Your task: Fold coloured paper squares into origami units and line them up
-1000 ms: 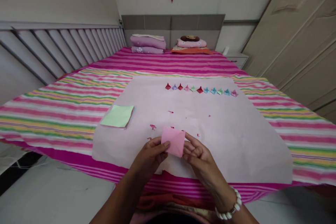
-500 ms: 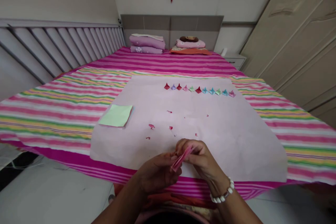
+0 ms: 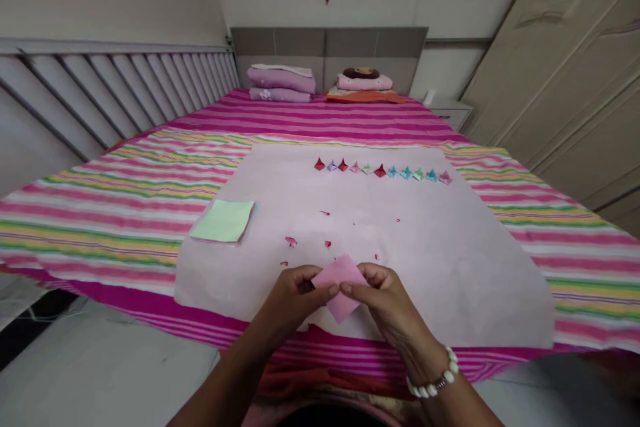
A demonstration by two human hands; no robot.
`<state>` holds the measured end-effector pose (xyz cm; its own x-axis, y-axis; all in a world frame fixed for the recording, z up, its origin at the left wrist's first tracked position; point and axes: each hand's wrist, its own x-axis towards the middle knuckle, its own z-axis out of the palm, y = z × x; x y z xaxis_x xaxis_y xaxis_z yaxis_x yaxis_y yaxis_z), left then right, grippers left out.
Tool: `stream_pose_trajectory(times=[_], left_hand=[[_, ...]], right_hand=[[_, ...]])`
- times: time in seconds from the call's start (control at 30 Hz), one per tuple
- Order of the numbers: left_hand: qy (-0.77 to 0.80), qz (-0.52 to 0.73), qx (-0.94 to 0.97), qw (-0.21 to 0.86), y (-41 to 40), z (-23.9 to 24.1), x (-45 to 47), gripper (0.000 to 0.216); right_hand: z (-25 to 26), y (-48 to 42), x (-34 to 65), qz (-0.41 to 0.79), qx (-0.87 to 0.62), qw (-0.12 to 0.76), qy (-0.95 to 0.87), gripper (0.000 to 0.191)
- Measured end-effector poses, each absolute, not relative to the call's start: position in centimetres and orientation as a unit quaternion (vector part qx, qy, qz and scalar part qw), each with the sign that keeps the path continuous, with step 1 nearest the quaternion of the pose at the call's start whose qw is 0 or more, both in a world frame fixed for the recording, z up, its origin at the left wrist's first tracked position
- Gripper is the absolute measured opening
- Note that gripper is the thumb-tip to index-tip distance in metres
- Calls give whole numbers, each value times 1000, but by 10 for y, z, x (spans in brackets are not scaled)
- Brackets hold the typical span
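A small pink paper square point(image 3: 340, 280) is held corner-up over the near edge of a pale pink sheet point(image 3: 450, 267) spread on the bed. My left hand point(image 3: 295, 297) pinches its left side and my right hand point(image 3: 387, 300), with a white bead bracelet at the wrist, pinches its right side; the fingertips of the two hands meet at the paper's middle. A stack of square papers with a light green one on top point(image 3: 223, 221) lies to the left on the sheet. Farther back sits a row of several small folded paper shapes point(image 3: 381, 171) in red, pink, green and blue.
Several tiny red paper scraps point(image 3: 291, 241) lie on the sheet just beyond my hands. The bed has a striped pink, green and yellow cover point(image 3: 125, 187). Folded bedding and pillows point(image 3: 283, 83) rest at the headboard. A slatted rail runs along the left, a wardrobe along the right.
The pink paper went from held flat and facing me to folded edge-on between my fingers, and now it is open again, turned corner-up. My hands stay at the sheet's near edge.
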<state>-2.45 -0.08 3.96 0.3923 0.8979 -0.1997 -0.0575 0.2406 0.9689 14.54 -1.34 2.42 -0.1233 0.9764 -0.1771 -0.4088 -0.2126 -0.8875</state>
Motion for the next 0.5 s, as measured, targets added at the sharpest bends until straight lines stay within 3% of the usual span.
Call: stream_pose_trajectory(times=[0.5], left_hand=[[410, 373, 529, 643, -4, 41, -27, 14]], right_hand=[[23, -20, 146, 630, -431, 533, -365, 18]])
